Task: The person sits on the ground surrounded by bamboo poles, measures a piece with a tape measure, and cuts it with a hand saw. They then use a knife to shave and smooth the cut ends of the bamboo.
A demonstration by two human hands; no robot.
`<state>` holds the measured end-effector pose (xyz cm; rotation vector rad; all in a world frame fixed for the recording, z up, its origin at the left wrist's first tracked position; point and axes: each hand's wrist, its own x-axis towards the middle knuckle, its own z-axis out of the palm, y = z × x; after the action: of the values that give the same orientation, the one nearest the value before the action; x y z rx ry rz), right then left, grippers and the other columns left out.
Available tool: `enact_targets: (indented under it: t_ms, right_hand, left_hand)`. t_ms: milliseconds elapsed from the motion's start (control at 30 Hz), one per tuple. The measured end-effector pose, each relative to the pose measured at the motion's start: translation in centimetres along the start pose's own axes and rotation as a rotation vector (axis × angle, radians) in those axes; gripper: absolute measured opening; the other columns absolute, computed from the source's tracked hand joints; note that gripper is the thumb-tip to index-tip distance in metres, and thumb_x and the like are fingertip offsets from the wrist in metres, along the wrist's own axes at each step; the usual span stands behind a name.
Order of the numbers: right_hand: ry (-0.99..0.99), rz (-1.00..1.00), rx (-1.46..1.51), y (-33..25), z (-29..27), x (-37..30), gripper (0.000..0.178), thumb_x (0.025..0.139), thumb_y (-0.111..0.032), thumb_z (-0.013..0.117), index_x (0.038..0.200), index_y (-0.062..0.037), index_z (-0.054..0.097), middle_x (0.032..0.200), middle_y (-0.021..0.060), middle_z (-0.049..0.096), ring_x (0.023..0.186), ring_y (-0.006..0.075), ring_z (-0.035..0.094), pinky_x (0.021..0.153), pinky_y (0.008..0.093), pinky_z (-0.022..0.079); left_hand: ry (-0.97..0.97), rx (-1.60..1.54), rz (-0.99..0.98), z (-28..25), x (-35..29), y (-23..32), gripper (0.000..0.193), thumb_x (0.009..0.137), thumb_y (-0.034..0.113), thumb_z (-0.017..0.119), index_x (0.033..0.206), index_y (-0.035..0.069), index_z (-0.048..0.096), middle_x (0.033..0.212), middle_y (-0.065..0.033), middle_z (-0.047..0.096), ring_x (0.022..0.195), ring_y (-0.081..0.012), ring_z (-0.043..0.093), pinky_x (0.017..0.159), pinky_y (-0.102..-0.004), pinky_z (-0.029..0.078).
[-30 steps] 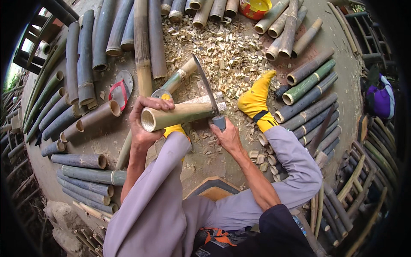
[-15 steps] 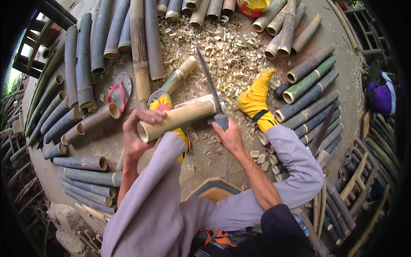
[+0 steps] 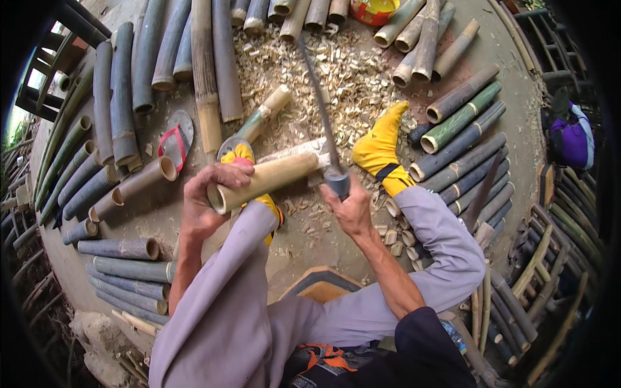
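Note:
My left hand is wrapped round the hollow near end of a pale, peeled bamboo tube. The tube slants up to the right across my left lower leg. In my right hand is the grey handle of a long, narrow machete, its dark blade pointing away from me. The base of the blade lies close to the tube's far end; whether it touches cannot be made out. Just beyond, a partly peeled green bamboo piece rests on the ground, partly hidden by my left foot.
Wood chips cover the ground ahead. Cut bamboo tubes lie in rows on the right, with more bamboo on the left. A second blade rests over the right row. Near my yellow-covered feet lies a red-strapped sandal.
My right hand has shifted slightly, and the machete now stands steeper, its tip reaching farther up the picture. The tube stays in my left hand, and the whole view has slid a little.

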<state>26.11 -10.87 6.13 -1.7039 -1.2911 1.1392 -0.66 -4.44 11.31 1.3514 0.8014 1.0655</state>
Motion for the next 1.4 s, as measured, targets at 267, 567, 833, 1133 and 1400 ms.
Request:
enact_targets:
  t_ms: [267, 567, 833, 1133, 1400]
  right_hand:
    - [-0.106, 0.109, -0.265, 6.4, 1.4, 1.8, 0.036, 0.089, -0.033, 0.065, 0.098, 0.0017, 0.057, 0.067, 0.0090, 0.062, 0.063, 0.0168, 0.064, 0.050, 0.0265, 0.049]
    - [0.094, -0.240, 0.049, 3.8, 0.9, 0.1, 0.034, 0.087, -0.030, 0.069, 0.097, -0.0008, 0.055, 0.075, 0.0123, 0.066, 0.063, 0.0218, 0.067, 0.054, 0.0321, 0.053]
    - [-0.105, 0.169, 0.006, 3.0, 0.3, -0.2, 0.037, 0.086, -0.034, 0.068, 0.094, -0.0006, 0.055, 0.071, 0.0129, 0.065, 0.063, 0.0222, 0.066, 0.056, 0.0365, 0.051]
    - [-0.142, 0.127, -0.135, 8.6, 1.1, 1.6, 0.041, 0.088, -0.037, 0.065, 0.097, 0.0022, 0.057, 0.073, 0.0106, 0.064, 0.060, 0.0233, 0.064, 0.053, 0.0349, 0.050]
    - [-0.181, 0.337, -0.029, 7.4, 0.6, 0.9, 0.037, 0.087, -0.035, 0.068, 0.094, 0.0003, 0.058, 0.064, 0.0058, 0.060, 0.049, 0.0135, 0.057, 0.046, 0.0311, 0.046]
  left_hand:
    - [-0.033, 0.024, 0.006, -0.3, 0.3, 0.2, 0.029, 0.061, -0.014, 0.068, 0.080, 0.002, 0.056, 0.089, -0.0100, 0.065, 0.099, -0.0268, 0.063, 0.094, -0.0433, 0.047]
    - [-0.157, 0.215, 0.023, -0.8, 0.0, 1.2, 0.036, 0.052, -0.019, 0.056, 0.080, 0.002, 0.059, 0.091, -0.0089, 0.067, 0.102, -0.0296, 0.064, 0.094, -0.0426, 0.047]
    - [-0.260, 0.272, 0.051, -0.3, 1.1, 2.2, 0.026, 0.056, -0.010, 0.068, 0.076, 0.004, 0.059, 0.086, -0.0083, 0.065, 0.101, -0.0305, 0.064, 0.089, -0.0412, 0.050]
    - [-0.384, 0.297, 0.041, -0.8, 0.9, 2.5, 0.037, 0.049, -0.021, 0.051, 0.078, 0.001, 0.059, 0.092, -0.0080, 0.066, 0.106, -0.0300, 0.063, 0.093, -0.0406, 0.049]
    - [-0.528, 0.742, -0.296, -5.1, -0.2, 3.7, 0.048, 0.060, 0.004, 0.077, 0.104, 0.009, 0.058, 0.129, -0.0130, 0.052, 0.123, -0.0292, 0.049, 0.103, -0.0405, 0.040]
